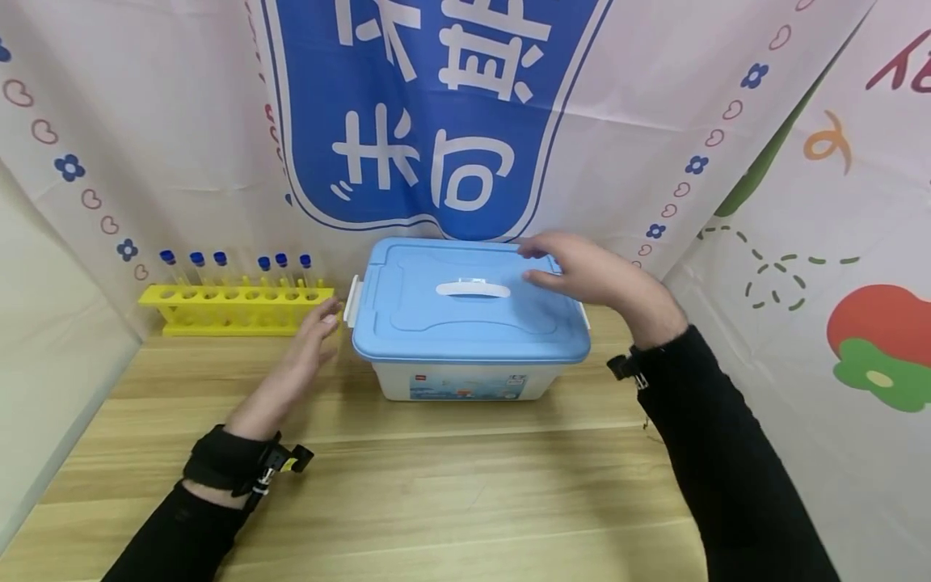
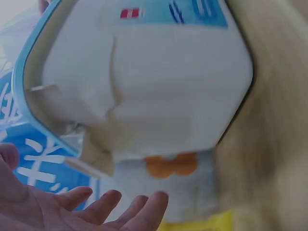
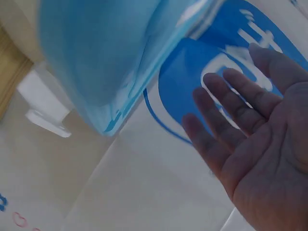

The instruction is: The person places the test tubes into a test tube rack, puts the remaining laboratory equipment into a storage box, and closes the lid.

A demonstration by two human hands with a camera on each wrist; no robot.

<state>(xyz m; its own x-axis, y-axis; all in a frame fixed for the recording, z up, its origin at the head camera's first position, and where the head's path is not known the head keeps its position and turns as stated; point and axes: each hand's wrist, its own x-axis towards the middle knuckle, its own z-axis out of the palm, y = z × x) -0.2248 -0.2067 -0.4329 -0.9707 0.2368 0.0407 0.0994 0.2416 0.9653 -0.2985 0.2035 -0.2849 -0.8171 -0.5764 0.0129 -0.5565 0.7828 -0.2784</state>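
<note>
A storage box with a light blue lid (image 1: 414,315) and a pale body (image 1: 393,380) stands on the table against the back cloth. My left hand (image 1: 309,343) is beside the box's left end, fingers extended and holding nothing. In the left wrist view its fingers (image 2: 147,211) reach toward the white side latch (image 2: 94,156). Above the right part of the lid hovers my right hand (image 1: 582,271), its fingers spread and loose. The right wrist view shows that palm (image 3: 269,168) bare, apart from the lid, with another white latch (image 3: 45,101) at the box's end.
To the left of the box, a yellow rack (image 1: 236,299) holds several test tubes with blue caps (image 1: 264,263). A printed cloth (image 1: 596,153) hangs right behind the box and rack. Wood-grain tabletop (image 1: 436,485) extends in front of them.
</note>
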